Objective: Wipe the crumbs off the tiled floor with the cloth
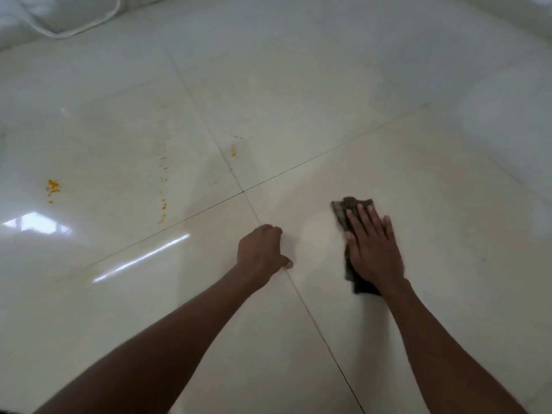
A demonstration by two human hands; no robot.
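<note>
My right hand lies flat, fingers spread, pressing a dark grey cloth onto the glossy cream tiled floor. The cloth sticks out beyond the fingertips and along the hand's left side. My left hand rests on the floor to the cloth's left, fingers curled under, holding nothing. Orange crumbs lie further left: a small clump, a thin dotted line, and a few specks near the tile joint.
Dark grout lines cross just ahead of my left hand. White fabric with a corded edge lies at the far upper left. Window glare reflects on the left tiles.
</note>
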